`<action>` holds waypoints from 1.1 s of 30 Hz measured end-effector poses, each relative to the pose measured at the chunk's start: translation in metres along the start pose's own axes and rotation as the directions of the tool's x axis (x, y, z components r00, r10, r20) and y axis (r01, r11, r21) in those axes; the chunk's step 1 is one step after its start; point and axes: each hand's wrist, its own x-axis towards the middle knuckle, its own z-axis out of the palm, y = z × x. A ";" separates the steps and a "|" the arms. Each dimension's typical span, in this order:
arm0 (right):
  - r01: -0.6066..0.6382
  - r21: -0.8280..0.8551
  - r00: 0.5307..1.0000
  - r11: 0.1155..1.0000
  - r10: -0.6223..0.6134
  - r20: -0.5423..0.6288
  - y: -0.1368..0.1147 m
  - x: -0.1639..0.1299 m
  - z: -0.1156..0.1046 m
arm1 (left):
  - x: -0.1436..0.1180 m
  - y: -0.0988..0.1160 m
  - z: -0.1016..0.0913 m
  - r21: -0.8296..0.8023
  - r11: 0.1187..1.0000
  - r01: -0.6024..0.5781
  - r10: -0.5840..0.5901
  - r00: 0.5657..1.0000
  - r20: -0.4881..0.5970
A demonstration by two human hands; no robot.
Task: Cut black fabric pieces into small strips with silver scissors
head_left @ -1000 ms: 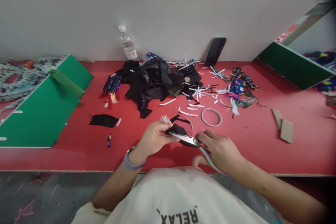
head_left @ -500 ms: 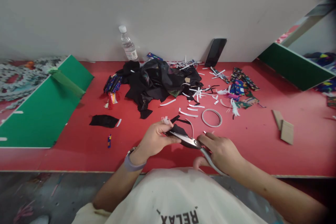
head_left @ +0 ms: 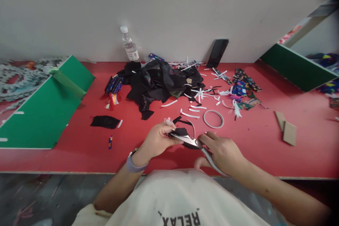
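One bare left hand (head_left: 156, 142) is gripping a small piece of black fabric (head_left: 181, 131) between thumb and fingers, and a bristly white tuft (head_left: 168, 122) is poking up beyond the fingertips. A lavender wristband (head_left: 135, 166) is circling that wrist. The bare right hand (head_left: 226, 151) is closing around the grey handles of a pair of silver-bladed metal scissors (head_left: 188, 140), whose blades are pointing toward the left hand and lying against the black fabric; the tips are partly hiding near the left thumb, so whether they are biting into the fabric is hard to tell. Both hands are working above the near part of a red tabletop (head_left: 265, 155). Just beyond them, a pale round ring (head_left: 204, 119) and several narrow white strips (head_left: 190, 114) are lying flat, and a crumpled heap of black cloth (head_left: 156, 81) is spreading farther back. A flat black cloth rectangle (head_left: 104, 122) is resting off to the left. At the grey wall, a clear plastic bottle (head_left: 130, 46) is standing behind the heap, and a black phone (head_left: 218, 53) is leaning back.
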 end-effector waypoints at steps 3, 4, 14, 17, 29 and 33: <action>0.002 -0.003 1.000 1.000 -0.002 0.017 -0.001 0.002 -0.001 | 0.000 0.000 0.002 -0.003 1.000 0.018 -0.018 0.999 0.028; 0.002 -0.005 1.000 1.000 -0.002 0.020 -0.001 0.002 -0.001 | 0.000 0.000 0.003 -0.003 1.000 0.025 -0.025 0.999 0.042; 0.005 -0.034 0.999 0.999 -0.004 0.036 -0.001 0.002 -0.002 | -0.002 0.001 0.003 0.009 0.999 0.034 -0.034 0.999 0.041; 0.020 -0.011 1.000 1.000 -0.020 0.022 0.000 0.003 -0.001 | -0.002 0.002 0.004 0.024 0.999 0.026 -0.027 0.998 0.059; 0.026 0.012 0.999 1.000 -0.026 0.020 0.001 0.001 0.001 | -0.001 0.004 0.003 0.021 1.000 -0.004 0.003 0.998 0.058; 0.016 0.013 1.000 1.000 -0.016 0.027 0.000 0.003 -0.001 | -0.001 0.005 0.004 0.030 1.000 -0.003 0.002 1.000 0.028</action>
